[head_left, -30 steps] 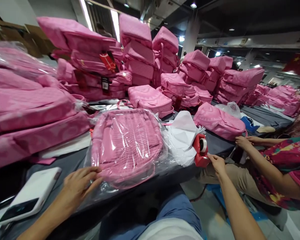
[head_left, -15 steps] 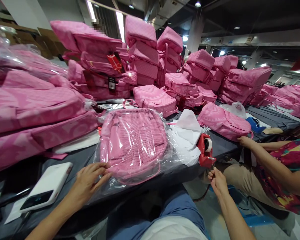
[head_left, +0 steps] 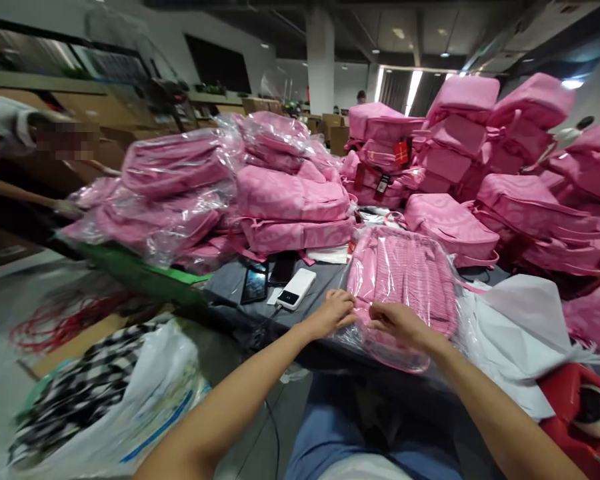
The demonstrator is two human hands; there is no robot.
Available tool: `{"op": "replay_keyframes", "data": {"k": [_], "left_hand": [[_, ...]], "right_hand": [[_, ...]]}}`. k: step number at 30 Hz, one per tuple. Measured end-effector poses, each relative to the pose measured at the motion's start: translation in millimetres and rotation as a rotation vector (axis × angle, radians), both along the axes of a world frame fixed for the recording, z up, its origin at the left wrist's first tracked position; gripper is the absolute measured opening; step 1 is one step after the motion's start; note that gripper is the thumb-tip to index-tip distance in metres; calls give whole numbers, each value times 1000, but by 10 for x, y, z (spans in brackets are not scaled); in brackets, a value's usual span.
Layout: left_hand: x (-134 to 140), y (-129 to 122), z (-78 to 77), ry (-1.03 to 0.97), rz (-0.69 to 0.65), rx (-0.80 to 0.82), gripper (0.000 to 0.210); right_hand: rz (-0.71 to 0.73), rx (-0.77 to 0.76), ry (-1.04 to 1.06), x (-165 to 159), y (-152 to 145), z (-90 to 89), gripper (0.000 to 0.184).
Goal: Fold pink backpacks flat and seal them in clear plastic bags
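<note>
A pink backpack [head_left: 415,280] with a ribbed back panel lies at the table's front edge inside a clear plastic bag [head_left: 353,337]. At its near left side my left hand [head_left: 334,312] is closed, its fingertips pinching the plastic. Just to the right, my right hand [head_left: 401,325] is closed over the lower part of the bagged backpack, fingers curled toward the left hand. Whatever lies between the right fingertips is too small to make out. On the right, a red tape dispenser [head_left: 560,400] with a tape roll stands beside white sheets [head_left: 515,327].
A white power bank [head_left: 297,289] and a phone [head_left: 255,283] lie left of my hands. Bagged backpacks [head_left: 180,167] are piled further left, where another person [head_left: 10,133] leans in. More pink backpacks [head_left: 453,223] stack behind. A plastic sack with checked cloth [head_left: 95,380] sits on the floor.
The view has swung left. My right hand has left the tape dispenser and come over to the bagged backpack, close to my left hand, which stays at the bag's near left edge.
</note>
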State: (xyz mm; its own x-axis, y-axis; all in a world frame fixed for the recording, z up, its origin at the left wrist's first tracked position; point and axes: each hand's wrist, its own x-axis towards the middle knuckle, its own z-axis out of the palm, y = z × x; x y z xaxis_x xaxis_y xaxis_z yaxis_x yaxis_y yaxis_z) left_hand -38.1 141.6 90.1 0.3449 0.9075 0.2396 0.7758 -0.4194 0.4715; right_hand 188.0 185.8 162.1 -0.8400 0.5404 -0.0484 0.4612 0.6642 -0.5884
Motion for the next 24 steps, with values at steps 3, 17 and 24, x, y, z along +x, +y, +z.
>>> {"op": "replay_keyframes", "data": {"k": [3,17,24], "left_hand": [[-6,4,-61,-25,-9,15,14],[26,-13,-14,-202,26,-140,13],[-155,210,92,-534,158,-302,25]], "right_hand": [[28,144,-248,-223,331,-68,15],[-194,208,-329,-399,-71,-328,19],[-528,331,150,267,-85,-282,45]]}}
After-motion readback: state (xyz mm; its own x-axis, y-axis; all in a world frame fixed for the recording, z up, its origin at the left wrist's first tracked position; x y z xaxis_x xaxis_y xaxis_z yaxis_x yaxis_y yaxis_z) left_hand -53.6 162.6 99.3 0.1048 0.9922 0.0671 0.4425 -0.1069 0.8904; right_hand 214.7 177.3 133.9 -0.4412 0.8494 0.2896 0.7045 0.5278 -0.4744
